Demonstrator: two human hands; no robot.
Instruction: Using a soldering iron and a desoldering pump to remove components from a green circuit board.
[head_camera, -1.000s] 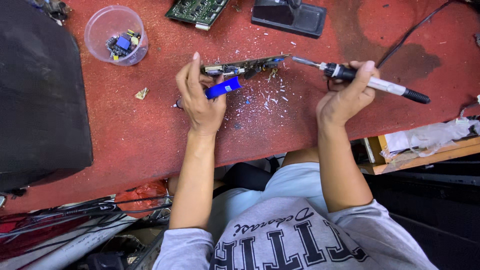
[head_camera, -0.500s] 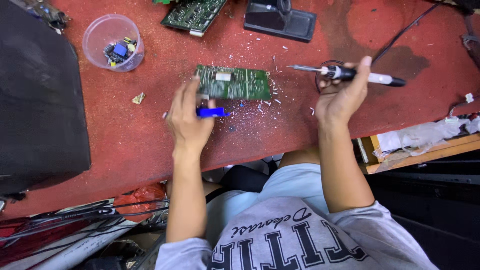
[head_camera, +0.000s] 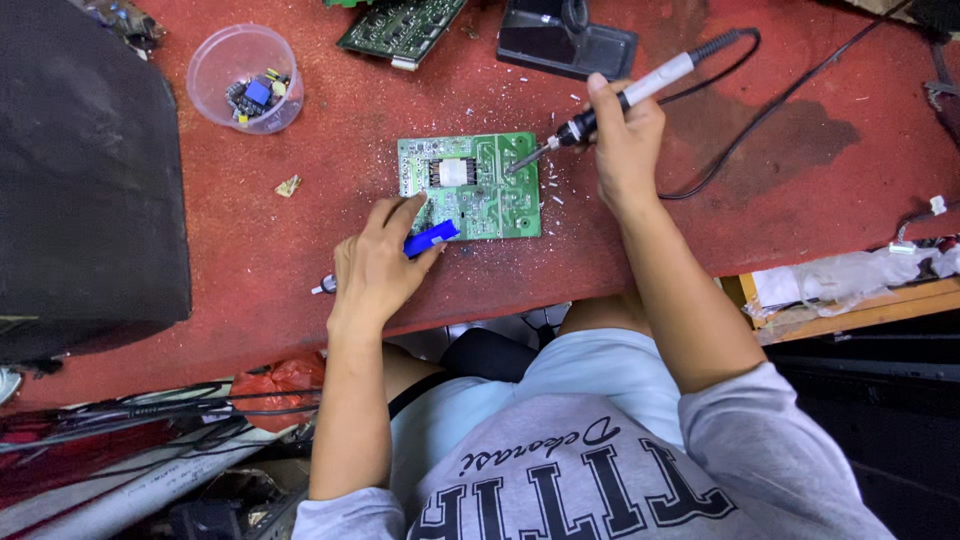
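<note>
A green circuit board lies flat on the red table, solder side up. My left hand rests at its near left corner, fingers touching the board, and holds a blue-handled tool whose far end sticks out to the left. My right hand grips a soldering iron like a pen; its tip touches the board's upper right area. The iron's black cable loops off to the right.
A clear plastic cup with small parts stands at the back left. Another green board and a black iron stand sit at the far edge. A large black box fills the left. White solder flecks surround the board.
The board went from tilted on edge to lying flat. My right hand swung the iron around and brought its tip onto the board. My left hand slid back to the board's near corner.
</note>
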